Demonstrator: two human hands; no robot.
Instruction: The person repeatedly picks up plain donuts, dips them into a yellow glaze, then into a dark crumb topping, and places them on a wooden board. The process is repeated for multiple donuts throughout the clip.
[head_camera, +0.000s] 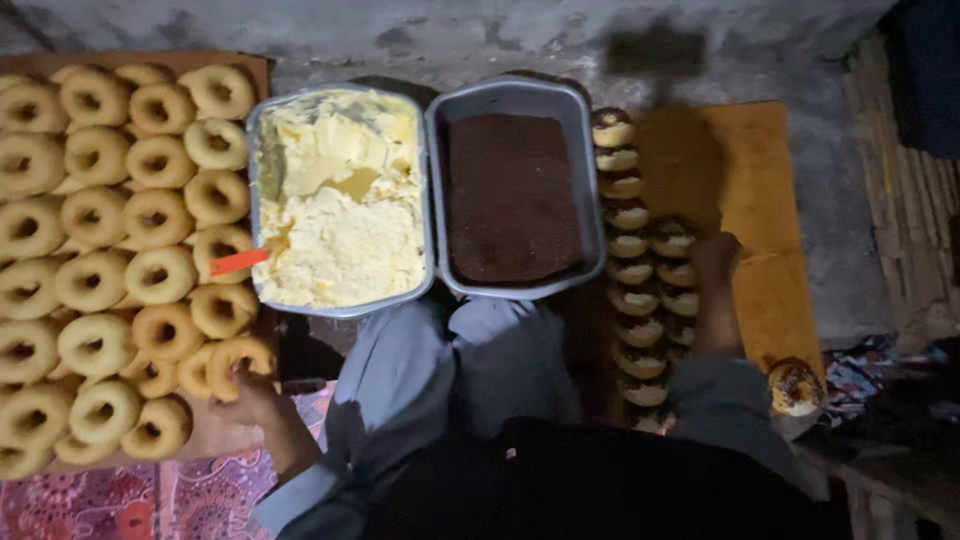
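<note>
Doughnut (238, 362), plain and golden, sits pinched in my left hand (258, 400) at lower left of frame.
It lies at the edge of a crowded board of plain rings (100, 250). Mid-frame I see two metal tins, pale cream (340, 200) and dark sprinkles (512, 195), on a grey concrete floor. My right hand (716, 262) rests among the coated doughnuts (640, 290); in that shadow I cannot tell its grip.

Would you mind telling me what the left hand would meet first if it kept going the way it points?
The left hand already touches a plain doughnut; straight on lie more plain doughnuts, probably first.
</note>
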